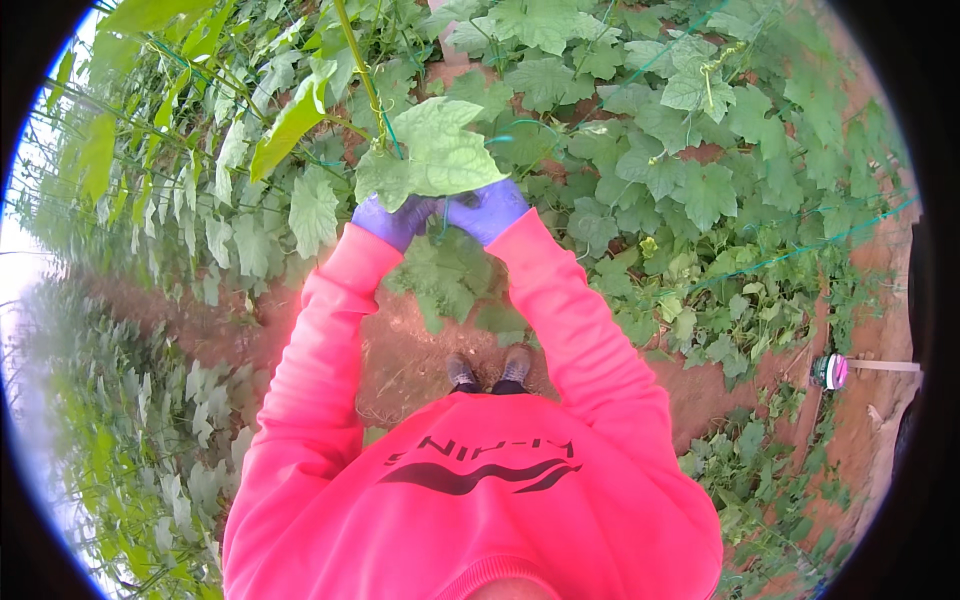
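My left hand (pixel 390 220) and my right hand (pixel 488 210), both in purple gloves, meet at the centre of the view, just under a large pale leaf (pixel 440 145). Their visible fingers are curled inward near a thin teal string; the leaf hides part of them and whatever they hold. A green vine stem (pixel 365 65) runs up from behind the leaf toward the top, with teal twine (pixel 394 140) beside it. More broad leaves (pixel 440 280) hang below and between my wrists.
Dense vines (pixel 680 170) and teal lines (pixel 770 256) surround the hands. My shoes (pixel 515 368) stand on reddish soil (pixel 420 340). At right a small pink-topped round object (pixel 838 371) sits by a pale strap (pixel 880 367). More plants (pixel 160 420) grow at lower left.
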### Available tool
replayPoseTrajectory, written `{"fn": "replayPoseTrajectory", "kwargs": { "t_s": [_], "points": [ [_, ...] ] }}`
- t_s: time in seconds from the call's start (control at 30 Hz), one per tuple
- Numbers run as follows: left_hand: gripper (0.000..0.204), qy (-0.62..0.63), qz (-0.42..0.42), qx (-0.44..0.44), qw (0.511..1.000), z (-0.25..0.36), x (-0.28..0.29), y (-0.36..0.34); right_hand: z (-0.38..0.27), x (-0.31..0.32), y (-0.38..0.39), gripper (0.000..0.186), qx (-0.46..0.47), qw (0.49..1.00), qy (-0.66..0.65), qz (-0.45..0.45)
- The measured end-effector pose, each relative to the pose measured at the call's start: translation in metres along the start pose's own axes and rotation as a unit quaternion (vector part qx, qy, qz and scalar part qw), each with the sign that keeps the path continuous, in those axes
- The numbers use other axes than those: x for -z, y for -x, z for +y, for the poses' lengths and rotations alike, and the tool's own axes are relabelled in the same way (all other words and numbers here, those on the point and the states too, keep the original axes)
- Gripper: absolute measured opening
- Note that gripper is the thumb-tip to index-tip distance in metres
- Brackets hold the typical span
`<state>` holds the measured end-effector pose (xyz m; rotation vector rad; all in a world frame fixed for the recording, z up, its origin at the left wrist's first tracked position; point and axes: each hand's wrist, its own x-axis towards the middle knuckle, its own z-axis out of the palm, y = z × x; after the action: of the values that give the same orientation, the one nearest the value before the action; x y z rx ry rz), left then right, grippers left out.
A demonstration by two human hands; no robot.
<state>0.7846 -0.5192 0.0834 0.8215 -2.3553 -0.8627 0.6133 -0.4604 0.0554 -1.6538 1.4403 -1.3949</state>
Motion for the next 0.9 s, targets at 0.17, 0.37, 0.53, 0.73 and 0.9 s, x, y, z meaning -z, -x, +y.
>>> {"fn": "replayPoseTrajectory", "kwargs": {
  "t_s": [0.17, 0.37, 0.53, 0.73, 0.9],
  "points": [
    [0.016, -0.224, -0.011, -0.052, 0.973, 0.025, 0.025, 0.000, -0.039, -0.007, -0.002, 0.025, -0.001, 0.997, -0.079, 0.023],
    [0.026, -0.204, -0.044, -0.060, 0.976, 0.013, 0.043, 0.013, -0.067, -0.007, -0.002, 0.038, -0.074, 0.994, -0.040, -0.066],
    [0.016, -0.196, -0.136, -0.058, 0.969, 0.042, 0.069, 0.013, -0.018, -0.008, -0.006, 0.032, 0.007, 0.994, -0.103, 0.035],
    [0.029, 0.049, -0.037, 0.013, 0.998, 0.137, 0.127, 0.033, -0.029, 0.014, -0.006, 0.017, -0.085, 0.973, -0.191, 0.101],
    [0.032, 0.182, 0.124, -0.020, 0.975, 0.135, 0.112, 0.011, -0.031, 0.015, -0.004, 0.021, -0.046, 0.994, 0.000, 0.100]
  ]
}}
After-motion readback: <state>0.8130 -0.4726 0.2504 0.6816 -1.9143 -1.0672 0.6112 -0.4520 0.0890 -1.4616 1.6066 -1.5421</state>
